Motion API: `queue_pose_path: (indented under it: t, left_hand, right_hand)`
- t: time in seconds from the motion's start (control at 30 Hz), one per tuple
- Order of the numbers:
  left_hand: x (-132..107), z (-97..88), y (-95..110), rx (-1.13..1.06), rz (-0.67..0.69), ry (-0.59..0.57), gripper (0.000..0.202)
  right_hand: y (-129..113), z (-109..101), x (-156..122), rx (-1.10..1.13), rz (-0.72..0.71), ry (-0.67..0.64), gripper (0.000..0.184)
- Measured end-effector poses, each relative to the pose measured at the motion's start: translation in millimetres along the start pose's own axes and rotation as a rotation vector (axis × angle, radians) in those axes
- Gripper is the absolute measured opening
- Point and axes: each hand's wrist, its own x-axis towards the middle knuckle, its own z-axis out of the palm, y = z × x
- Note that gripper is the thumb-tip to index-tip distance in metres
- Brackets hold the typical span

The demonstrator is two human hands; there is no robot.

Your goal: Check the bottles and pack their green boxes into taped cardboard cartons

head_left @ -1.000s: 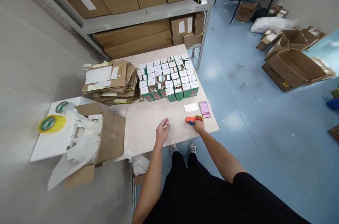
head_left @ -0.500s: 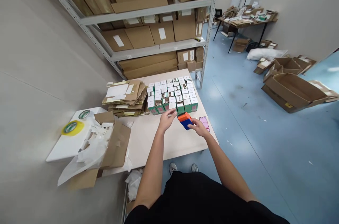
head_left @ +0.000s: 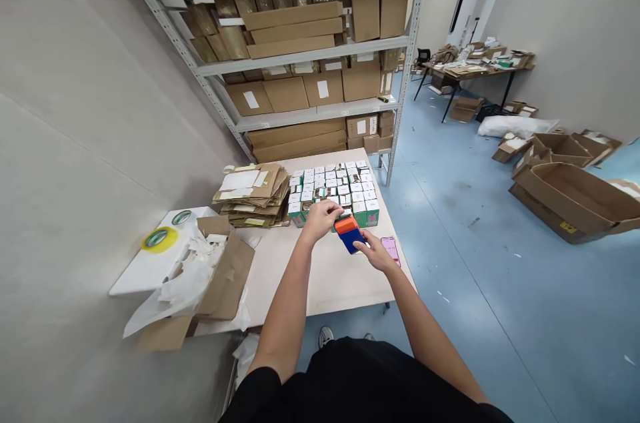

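An orange-and-blue handheld device is tilted over the front part of the white table, with my right hand closed around its lower right side. At the device's upper end, my left hand pinches with thumb and fingertips. Whatever lies in that pinch is too small to make out. Just beyond my hands stand rows of small white-topped green boxes, several with their tops open. A phone with a pink screen lies right of my right hand.
Flattened cardboard is stacked left of the boxes. An open carton with white packing paper and a yellow tape roll are farther left. A metal shelf full of cartons stands behind the table. Large open cartons lie on the floor at right.
My left hand has moved in to the device's upper end, its fingertips now pinched there. The camera view has tilted up, so everything sits lower in the picture.
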Motion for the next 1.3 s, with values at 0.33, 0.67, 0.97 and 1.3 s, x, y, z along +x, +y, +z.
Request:
queue_pose_path:
  t: [0.33, 0.67, 0.97, 1.3]
  left_hand:
    - [-2, -35.5, 11, 0.134, 0.094, 0.247, 0.026]
    - [-48, -98.7, -9, 0.096, 0.226, 0.239, 0.037]
    - [-130, -203.1, -78, 0.001, 0.102, 0.672, 0.071]
    - [-230, -315.5, -193, -0.034, -0.278, 0.857, 0.040]
  right_hand:
    - [9, 20, 3, -0.021, 0.002, -0.011, 0.040]
    - [6, 90, 37, -0.021, -0.016, 0.173, 0.042]
    - [-21, 198, 101, -0.072, -0.079, 0.190, 0.039]
    - [-24, 407, 158, -0.199, -0.080, -0.060, 0.033]
